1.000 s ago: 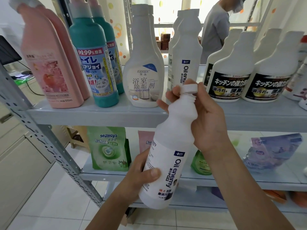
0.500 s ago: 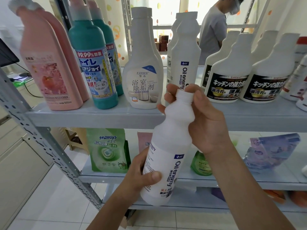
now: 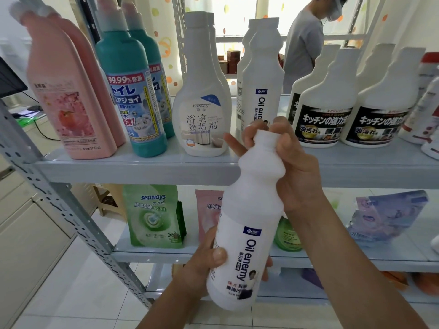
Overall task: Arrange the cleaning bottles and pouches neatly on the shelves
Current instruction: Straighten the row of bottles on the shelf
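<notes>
A white "Oil enemy" bottle (image 3: 249, 222) hangs tilted in front of the shelving, held in both hands. My left hand (image 3: 204, 262) grips its lower body, thumb across the label. My right hand (image 3: 292, 167) wraps round the neck and cap, with the index finger sticking out to the left. On the upper shelf (image 3: 147, 167) behind stand two more Oil enemy bottles (image 3: 261, 77), a Fansen bottle (image 3: 202, 103), teal bottles (image 3: 128, 91), pink bottles (image 3: 69, 96) and black-labelled white bottles (image 3: 325, 100). The lower shelf (image 3: 152, 254) holds a green seaways pouch (image 3: 153, 217) and a pink pouch (image 3: 209, 210).
A crumpled purple pouch (image 3: 387, 217) lies on the lower shelf at right, a green pouch (image 3: 287, 236) partly hidden behind my right arm. A perforated grey upright (image 3: 47, 186) slants down the left. A person in grey (image 3: 306, 43) stands behind the shelving. The floor is white tile.
The held bottle has dropped slightly and tipped more upright. My right hand has closed further over its cap, which is now hidden under the fingers. The left hand keeps its hold.
</notes>
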A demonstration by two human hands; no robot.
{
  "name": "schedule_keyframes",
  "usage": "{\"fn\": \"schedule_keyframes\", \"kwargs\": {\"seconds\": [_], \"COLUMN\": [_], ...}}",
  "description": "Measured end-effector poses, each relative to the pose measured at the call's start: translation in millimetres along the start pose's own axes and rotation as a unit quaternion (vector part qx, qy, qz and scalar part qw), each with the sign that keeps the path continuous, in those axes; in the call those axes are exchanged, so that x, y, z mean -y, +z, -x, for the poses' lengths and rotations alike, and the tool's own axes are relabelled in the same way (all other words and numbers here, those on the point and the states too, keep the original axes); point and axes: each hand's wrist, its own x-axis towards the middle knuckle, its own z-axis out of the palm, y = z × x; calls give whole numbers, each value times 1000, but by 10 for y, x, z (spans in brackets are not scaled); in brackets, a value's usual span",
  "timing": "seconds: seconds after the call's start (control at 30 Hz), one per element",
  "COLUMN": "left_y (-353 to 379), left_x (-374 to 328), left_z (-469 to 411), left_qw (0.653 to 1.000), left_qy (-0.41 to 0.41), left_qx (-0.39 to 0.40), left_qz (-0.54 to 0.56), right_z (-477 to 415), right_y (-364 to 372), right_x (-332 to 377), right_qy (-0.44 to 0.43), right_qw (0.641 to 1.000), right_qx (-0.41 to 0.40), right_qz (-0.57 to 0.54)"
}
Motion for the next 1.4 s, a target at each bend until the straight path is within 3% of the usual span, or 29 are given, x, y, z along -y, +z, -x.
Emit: {"fn": "schedule_keyframes", "kwargs": {"seconds": [0.2, 0.4, 0.6, 0.77, 0.97, 1.1, 1.2, 1.4], "left_y": [-26, -24, 34, 28, 24, 35, 36, 55], "left_x": [-14, -72, -78, -110, -165, -187, -214, -288], "left_z": [-35, -71, -85, -121, -131, -170, -168, -196], "left_qw": [989, 971, 923, 921, 913, 915, 912, 897], "left_qy": [15, 37, 59, 65, 67, 79, 92, 119], "left_qx": [-133, -205, -271, -301, -284, -287, -277, -272], "left_qz": [-58, -117, -266, -241, -286, -273, -287, -329], "right_z": [-9, 46, 9, 26, -72, -52, -77, -142], "right_y": [4, -21, -28, -25, -57, -63, -73, -35], "right_x": [86, 165, 216, 192, 216, 168, 187, 222], "right_qy": [-1, 38, 11, 45, 35, 32, 33, -2], "right_qw": [988, 980, 942, 974, 976, 995, 997, 995], "right_qx": [-114, -129, -227, -141, -171, -85, -71, -92], "right_qz": [103, 148, 246, 170, 129, 43, 1, 44]}}
